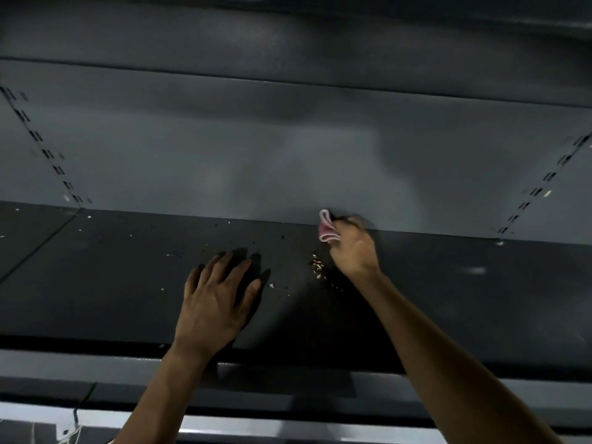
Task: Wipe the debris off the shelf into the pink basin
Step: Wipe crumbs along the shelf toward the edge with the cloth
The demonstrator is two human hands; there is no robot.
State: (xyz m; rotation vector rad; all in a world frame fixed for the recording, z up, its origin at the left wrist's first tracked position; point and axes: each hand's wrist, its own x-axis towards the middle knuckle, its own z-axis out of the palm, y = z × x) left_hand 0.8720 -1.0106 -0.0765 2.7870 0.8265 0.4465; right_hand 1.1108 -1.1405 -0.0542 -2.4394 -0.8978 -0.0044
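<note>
Debris (317, 267) lies scattered on the dark grey shelf (112, 283), thickest in a small cluster of pale and brownish flecks just right of the frame's centre, with finer specks spread to the left along the back edge and a few white bits further out toward the left side. The right hand (354, 251) sits at the back of the shelf, right of centre, where the shelf surface meets the grey back panel (224, 161); its fingers are curled tight around a bunched pink cloth (326, 229), whose folded edge sticks out to the left of the knuckles. The cluster of flecks lies just below and left of that hand, close to the wrist. The left hand (217, 299) rests palm down on the shelf in the centre of the frame, fingers spread wide and flat, holding nothing, its fingertips near the finer specks. Both forearms reach up from the bottom edge. Slotted uprights (41, 145) run diagonally down the panel at the left and right sides. The pink basin is not in view.
</note>
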